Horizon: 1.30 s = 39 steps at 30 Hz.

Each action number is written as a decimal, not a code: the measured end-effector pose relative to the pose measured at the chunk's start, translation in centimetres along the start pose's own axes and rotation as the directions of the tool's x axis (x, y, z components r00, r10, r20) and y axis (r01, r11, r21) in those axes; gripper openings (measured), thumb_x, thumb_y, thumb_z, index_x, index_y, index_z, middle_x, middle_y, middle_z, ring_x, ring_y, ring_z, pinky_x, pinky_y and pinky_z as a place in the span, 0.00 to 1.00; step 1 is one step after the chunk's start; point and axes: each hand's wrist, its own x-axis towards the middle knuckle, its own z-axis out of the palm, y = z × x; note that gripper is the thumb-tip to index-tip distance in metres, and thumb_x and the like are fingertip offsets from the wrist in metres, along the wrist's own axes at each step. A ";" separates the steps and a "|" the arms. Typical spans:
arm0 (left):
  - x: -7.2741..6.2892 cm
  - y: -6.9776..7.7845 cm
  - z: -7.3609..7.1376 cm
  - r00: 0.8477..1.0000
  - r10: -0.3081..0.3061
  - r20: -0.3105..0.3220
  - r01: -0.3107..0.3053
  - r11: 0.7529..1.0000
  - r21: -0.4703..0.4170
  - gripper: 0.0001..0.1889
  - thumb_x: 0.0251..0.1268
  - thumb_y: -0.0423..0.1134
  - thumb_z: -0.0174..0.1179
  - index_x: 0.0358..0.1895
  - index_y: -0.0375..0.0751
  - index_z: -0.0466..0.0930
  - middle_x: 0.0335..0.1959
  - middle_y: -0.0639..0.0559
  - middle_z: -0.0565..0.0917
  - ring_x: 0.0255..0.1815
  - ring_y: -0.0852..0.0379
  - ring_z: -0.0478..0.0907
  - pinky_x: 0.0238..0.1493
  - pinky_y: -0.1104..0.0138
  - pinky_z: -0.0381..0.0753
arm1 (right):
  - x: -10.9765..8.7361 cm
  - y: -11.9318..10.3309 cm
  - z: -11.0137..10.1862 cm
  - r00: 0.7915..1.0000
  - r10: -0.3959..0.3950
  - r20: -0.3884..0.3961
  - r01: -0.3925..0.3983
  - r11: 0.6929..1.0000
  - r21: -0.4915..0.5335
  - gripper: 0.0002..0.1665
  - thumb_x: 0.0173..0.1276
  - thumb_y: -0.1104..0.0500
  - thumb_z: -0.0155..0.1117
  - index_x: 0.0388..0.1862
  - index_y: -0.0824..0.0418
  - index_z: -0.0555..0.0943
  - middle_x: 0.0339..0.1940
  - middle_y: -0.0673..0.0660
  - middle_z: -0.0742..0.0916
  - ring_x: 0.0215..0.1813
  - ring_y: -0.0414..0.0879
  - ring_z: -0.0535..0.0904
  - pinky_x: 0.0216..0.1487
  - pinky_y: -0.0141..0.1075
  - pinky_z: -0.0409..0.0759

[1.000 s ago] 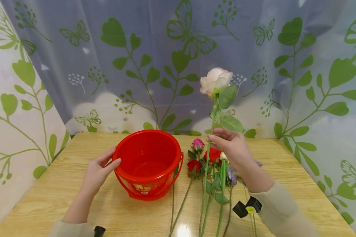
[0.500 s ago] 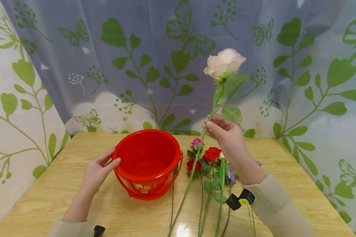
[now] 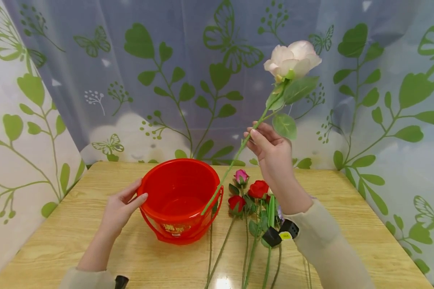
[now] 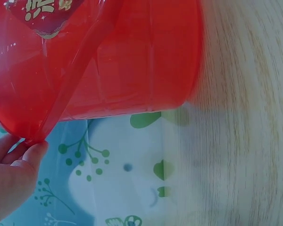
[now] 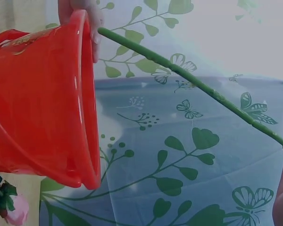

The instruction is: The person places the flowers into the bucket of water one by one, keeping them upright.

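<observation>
My left hand (image 3: 120, 206) holds the rim of a red plastic bucket (image 3: 186, 228), thumb and fingers on either side; the left wrist view shows this pinch close up, at the handle's end. The bucket stands upright, its visible inside bare. Up to the right, my right hand (image 3: 273, 150) pinches the green stem of a pale pink-white rose (image 3: 293, 60) between thumb and fingers. The rose leans, bloom up to the right, stem slanting down left. In the right wrist view the cut end of the stem (image 5: 217, 96) is just off the bucket's mouth.
Right of the bucket, several flowers lie on the wooden table (image 3: 76, 224): a pink rose (image 3: 241, 176), red roses (image 3: 258, 188) and a purple flower partly hidden by my right arm. Their stems point toward me. A patterned curtain (image 3: 159, 132) hangs behind the table.
My right hand has risen and moved slightly left with the rose, whose bloom now tilts further right. The stem's lower end has come up to the bucket's rim. My left hand stays put.
</observation>
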 end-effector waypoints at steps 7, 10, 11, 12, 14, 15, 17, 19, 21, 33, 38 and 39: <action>0.0 0.0 -0.1 1.000 0.022 -0.011 -0.022 1.000 -0.004 0.29 0.56 0.37 0.60 0.60 0.28 0.64 0.59 0.38 0.67 0.59 0.55 0.64 0.45 0.77 0.71 | 0.9 0.7 1.4 0.999 -0.035 -0.021 0.035 0.999 0.027 0.08 0.58 0.72 0.58 0.32 0.62 0.82 0.28 0.56 0.83 0.33 0.45 0.80 0.35 0.30 0.79; 0.0 -0.1 -0.1 0.999 0.028 -0.015 -0.028 1.000 -0.002 0.28 0.56 0.36 0.60 0.59 0.27 0.64 0.59 0.37 0.67 0.57 0.59 0.66 0.44 0.77 0.71 | 1.1 1.4 1.9 0.999 -0.029 -0.029 0.029 1.000 0.004 0.11 0.59 0.73 0.56 0.30 0.60 0.82 0.27 0.55 0.83 0.33 0.44 0.80 0.36 0.30 0.79; 0.0 -0.1 -0.1 0.999 0.030 -0.017 -0.030 1.000 -0.002 0.28 0.56 0.36 0.60 0.59 0.27 0.64 0.59 0.37 0.67 0.57 0.60 0.66 0.44 0.77 0.71 | 1.2 1.7 2.1 0.999 -0.022 -0.030 0.022 1.000 -0.015 0.12 0.60 0.73 0.55 0.30 0.59 0.82 0.27 0.54 0.83 0.33 0.43 0.80 0.36 0.30 0.79; 0.0 -0.1 -0.1 0.999 0.031 -0.020 -0.031 1.000 -0.003 0.28 0.56 0.36 0.60 0.59 0.26 0.64 0.59 0.37 0.67 0.57 0.60 0.66 0.44 0.77 0.71 | 1.2 2.0 2.2 0.999 -0.015 -0.031 0.015 1.000 -0.024 0.12 0.60 0.73 0.55 0.30 0.59 0.81 0.28 0.53 0.83 0.33 0.43 0.80 0.36 0.30 0.79; 0.0 -0.2 -0.1 0.999 0.034 -0.022 -0.034 0.999 -0.007 0.28 0.56 0.36 0.60 0.59 0.26 0.64 0.58 0.36 0.67 0.57 0.60 0.66 0.44 0.77 0.71 | 1.3 2.7 2.2 1.000 0.007 -0.026 -0.008 0.999 -0.050 0.12 0.60 0.73 0.55 0.30 0.58 0.81 0.28 0.52 0.83 0.34 0.43 0.80 0.38 0.31 0.79; 0.0 -0.2 -0.1 0.999 0.036 -0.023 -0.036 0.999 -0.008 0.28 0.56 0.36 0.60 0.59 0.26 0.64 0.58 0.36 0.67 0.57 0.59 0.66 0.44 0.77 0.71 | 1.2 3.1 2.2 1.000 0.007 -0.020 -0.009 0.997 -0.073 0.12 0.60 0.73 0.55 0.29 0.57 0.81 0.29 0.52 0.83 0.34 0.43 0.80 0.39 0.31 0.79; 0.0 -0.3 -0.1 0.999 0.038 -0.022 -0.038 0.999 -0.008 0.28 0.56 0.36 0.60 0.59 0.26 0.64 0.58 0.36 0.67 0.57 0.59 0.66 0.45 0.77 0.71 | 1.2 3.9 2.1 1.000 0.007 0.001 -0.007 0.991 -0.133 0.12 0.60 0.72 0.56 0.30 0.57 0.81 0.30 0.52 0.84 0.35 0.43 0.80 0.41 0.33 0.78; 0.0 -0.3 -0.1 0.999 0.037 -0.017 -0.037 0.999 -0.012 0.28 0.56 0.36 0.60 0.59 0.26 0.64 0.59 0.36 0.66 0.58 0.59 0.65 0.45 0.77 0.71 | 1.0 4.8 1.8 0.999 -0.006 0.032 0.012 0.979 -0.201 0.10 0.59 0.71 0.58 0.30 0.57 0.80 0.32 0.54 0.84 0.36 0.44 0.80 0.42 0.36 0.78; 0.0 -0.3 -0.1 0.999 0.034 -0.013 -0.034 0.999 -0.014 0.28 0.56 0.36 0.60 0.59 0.26 0.64 0.59 0.37 0.66 0.58 0.58 0.65 0.45 0.77 0.71 | 0.9 5.7 1.5 0.998 -0.020 0.066 0.038 0.962 -0.272 0.08 0.57 0.71 0.60 0.31 0.59 0.80 0.33 0.56 0.83 0.37 0.45 0.80 0.43 0.39 0.78; -0.1 -0.3 0.0 1.000 0.021 -0.006 -0.021 1.000 -0.022 0.29 0.57 0.37 0.59 0.60 0.27 0.63 0.59 0.38 0.66 0.60 0.51 0.63 0.45 0.77 0.71 | -0.2 9.4 0.9 0.987 0.091 0.133 -0.019 0.886 -0.464 0.08 0.55 0.70 0.62 0.35 0.67 0.76 0.33 0.56 0.81 0.38 0.48 0.78 0.42 0.42 0.78; 0.0 -0.3 0.0 0.999 0.032 -0.016 -0.032 0.999 -0.013 0.28 0.57 0.36 0.59 0.59 0.25 0.63 0.59 0.35 0.66 0.57 0.61 0.65 0.46 0.78 0.70 | -0.6 10.2 0.8 0.981 0.162 0.107 -0.086 0.858 -0.507 0.10 0.55 0.69 0.63 0.38 0.68 0.77 0.33 0.56 0.81 0.37 0.47 0.78 0.42 0.41 0.79; 0.0 -0.3 0.0 0.999 0.033 -0.017 -0.033 0.999 -0.013 0.28 0.57 0.36 0.59 0.59 0.25 0.63 0.58 0.35 0.66 0.57 0.62 0.65 0.45 0.78 0.70 | -0.7 10.3 0.8 0.980 0.170 0.106 -0.092 0.850 -0.518 0.11 0.55 0.68 0.63 0.38 0.68 0.77 0.33 0.56 0.82 0.37 0.47 0.79 0.42 0.41 0.79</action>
